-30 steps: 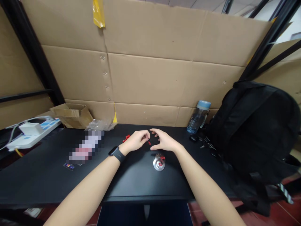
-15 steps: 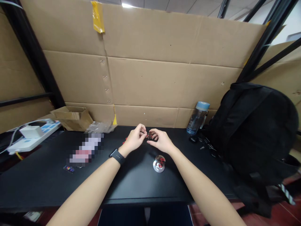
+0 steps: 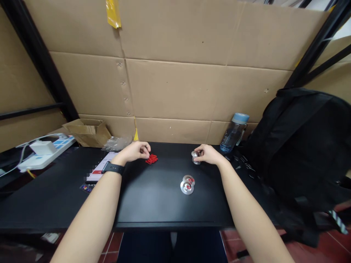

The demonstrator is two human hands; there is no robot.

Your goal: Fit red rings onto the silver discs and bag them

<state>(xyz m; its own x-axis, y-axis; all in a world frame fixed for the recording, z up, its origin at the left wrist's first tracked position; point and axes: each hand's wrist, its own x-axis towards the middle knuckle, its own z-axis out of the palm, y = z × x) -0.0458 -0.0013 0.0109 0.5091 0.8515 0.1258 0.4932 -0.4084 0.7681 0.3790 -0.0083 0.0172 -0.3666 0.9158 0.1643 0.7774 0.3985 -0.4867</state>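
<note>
My right hand [image 3: 208, 155] is closed, thumb and fingers on the rim of a small silver finger cymbal [image 3: 195, 153] with a raised centre. At least one more shiny disc lies under or against it on the black table. My left hand [image 3: 137, 150] is over the left edge of a small heap of red elastic cords [image 3: 152, 159]. Its fingers are curled in a pinch, and whatever may be between the tips is hidden. Closer to me, two overlapping finger cymbals [image 3: 187, 187] lie flat, with red loops on their domes.
A screen device [image 3: 105, 164] lies partly behind my left wrist. Further left are a power strip [image 3: 45, 155] and an open cardboard box [image 3: 89, 133]. On the right stand a water bottle [image 3: 233, 134] and a black backpack [image 3: 304, 157]. A cardboard wall [image 3: 175, 87] closes off the back.
My hands were together at the centre around a disc with red on it. They have parted: the left to the red cords, the right to the silver discs at right. The view tilted down slightly.
</note>
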